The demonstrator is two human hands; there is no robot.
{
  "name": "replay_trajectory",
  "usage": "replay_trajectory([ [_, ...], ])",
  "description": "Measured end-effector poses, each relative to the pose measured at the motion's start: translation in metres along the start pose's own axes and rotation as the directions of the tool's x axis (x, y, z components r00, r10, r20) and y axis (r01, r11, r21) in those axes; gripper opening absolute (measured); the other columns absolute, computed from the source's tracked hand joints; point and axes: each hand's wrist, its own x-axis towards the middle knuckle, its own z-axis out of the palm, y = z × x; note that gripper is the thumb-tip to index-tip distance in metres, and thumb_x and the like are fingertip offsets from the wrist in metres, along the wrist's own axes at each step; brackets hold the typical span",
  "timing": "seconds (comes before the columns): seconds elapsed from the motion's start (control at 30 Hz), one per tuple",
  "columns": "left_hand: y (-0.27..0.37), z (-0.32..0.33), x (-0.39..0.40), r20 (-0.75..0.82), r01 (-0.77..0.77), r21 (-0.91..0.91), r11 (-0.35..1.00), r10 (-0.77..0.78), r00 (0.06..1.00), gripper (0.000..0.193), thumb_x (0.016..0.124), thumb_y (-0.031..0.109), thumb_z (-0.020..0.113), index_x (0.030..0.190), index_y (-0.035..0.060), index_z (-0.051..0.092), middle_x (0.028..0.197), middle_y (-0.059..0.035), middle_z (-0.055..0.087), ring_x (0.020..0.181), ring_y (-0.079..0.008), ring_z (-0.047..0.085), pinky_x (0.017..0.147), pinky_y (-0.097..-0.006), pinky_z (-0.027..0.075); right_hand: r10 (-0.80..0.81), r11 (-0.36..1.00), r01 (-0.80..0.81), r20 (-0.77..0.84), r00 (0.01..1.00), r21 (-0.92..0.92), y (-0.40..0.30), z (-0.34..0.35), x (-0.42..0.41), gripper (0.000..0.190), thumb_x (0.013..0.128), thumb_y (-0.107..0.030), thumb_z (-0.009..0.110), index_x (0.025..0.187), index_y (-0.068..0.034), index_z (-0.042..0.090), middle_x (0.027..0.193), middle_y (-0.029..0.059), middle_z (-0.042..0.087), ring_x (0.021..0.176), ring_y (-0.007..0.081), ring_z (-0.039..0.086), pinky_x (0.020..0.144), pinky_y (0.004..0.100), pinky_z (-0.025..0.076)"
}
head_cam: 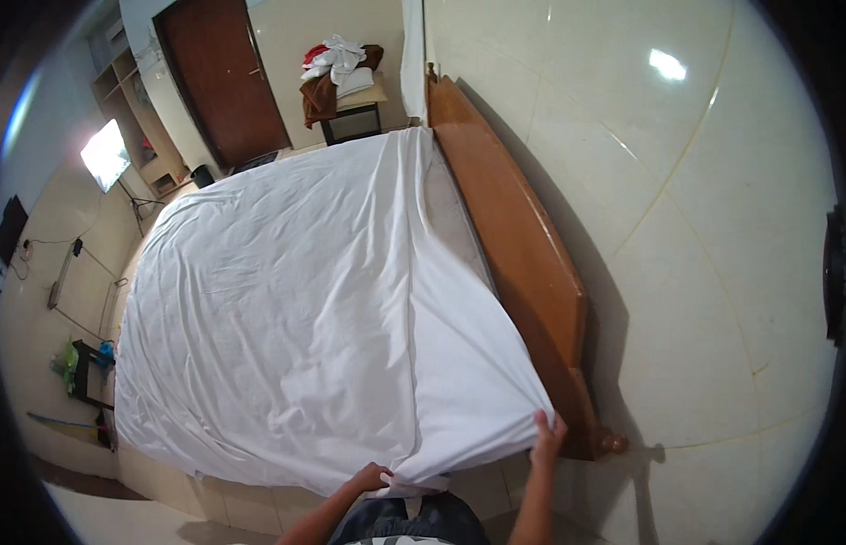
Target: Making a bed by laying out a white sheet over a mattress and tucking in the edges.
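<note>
A white bed sheet [280, 306] covers most of the mattress before me, with creases running along it. At the near edge of the bed my left hand [373, 477] grips the hem of the sheet. My right hand [548, 430] holds a corner of it at the headboard end, thumb on top, and the cloth is pulled taut toward that hand. Between sheet and headboard a strip of bare mattress [454, 204] shows. The wooden headboard [511, 218] stands along the right side of the bed, close to my right hand.
Beyond the bed, a dark chair [353, 125] carries pillows and a heap of cloths [341, 65]. A brown door [222, 82] is at the back. On the left stand a lit softbox lamp [106, 155] and a small black table [89, 371]. A tiled wall [702, 204] rises behind the headboard.
</note>
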Motion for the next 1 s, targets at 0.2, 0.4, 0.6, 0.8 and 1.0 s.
replay_trajectory([
  [0.2, 0.060, -0.059, 0.059, -0.509, -0.160, -0.216, 0.963, 0.029, 0.860, 0.027, 0.068, 0.016, 0.062, 0.093, 0.0063, 0.056, 0.090, -0.0159, 0.053, 0.076, -0.0270, 0.055, 0.069, -0.0340, 0.045, 0.158, 0.916, -0.028, 0.298, 0.941, -0.400, -0.059, -0.082, -0.047, 0.024, 0.075, -0.020, 0.060, 0.082, 0.003, 0.058, 0.069, 0.0026, 0.057, 0.064, 0.0088, 0.049, 0.061, 0.0236, 0.040],
  [0.4, 0.174, -0.104, 0.115, -0.645, -0.513, -0.335, 0.791, 0.204, 0.736, 0.042, 0.075, 0.017, 0.059, 0.110, 0.0039, 0.041, 0.098, -0.0158, 0.051, 0.080, -0.0236, 0.056, 0.068, -0.0301, 0.046, 0.095, 0.601, 0.092, 0.185, 0.978, -0.794, -0.025, -0.094, -0.079, 0.021, 0.072, -0.018, 0.059, 0.081, 0.001, 0.057, 0.065, 0.0181, 0.056, 0.056, 0.0255, 0.054, 0.055, 0.0315, 0.041],
  [0.6, 0.245, -0.074, 0.148, -0.163, -0.140, -0.498, 0.856, 0.066, 0.984, 0.070, 0.071, 0.043, 0.060, 0.118, 0.0020, 0.029, 0.111, -0.0197, 0.046, 0.096, -0.0259, 0.049, 0.070, -0.0321, 0.044, -0.124, 0.580, 0.112, 0.049, 0.991, -0.807, 0.007, -0.107, -0.096, 0.020, 0.067, -0.022, 0.063, 0.077, -0.004, 0.060, 0.066, 0.0177, 0.056, 0.062, 0.0342, 0.054, 0.055, 0.0382, 0.042],
  [0.8, 0.256, -0.030, 0.183, 0.148, 0.029, -0.624, 0.781, 0.081, 0.986, 0.090, 0.068, 0.044, 0.063, 0.126, 0.0002, 0.010, 0.123, -0.0180, 0.033, 0.115, -0.0300, 0.032, 0.090, -0.0406, 0.031, 0.132, 0.673, -0.217, -0.173, 0.976, -0.707, 0.062, -0.144, -0.101, 0.023, 0.069, -0.022, 0.063, 0.073, 0.000, 0.060, 0.059, 0.0153, 0.054, 0.054, 0.0245, 0.053, 0.052, 0.0336, 0.040],
  [1.0, 0.260, 0.000, 0.225, -0.174, -0.236, -0.666, 0.708, 0.160, 0.972, 0.078, 0.070, 0.031, 0.065, 0.124, -0.0009, 0.018, 0.115, -0.0169, 0.040, 0.104, -0.0248, 0.041, 0.085, -0.0308, 0.035, 0.307, 0.801, -0.437, -0.346, 0.887, -0.409, 0.109, -0.179, -0.094, 0.027, 0.072, -0.022, 0.061, 0.066, 0.003, 0.056, 0.051, 0.0053, 0.048, 0.049, 0.0105, 0.043, 0.048, 0.0265, 0.035],
])
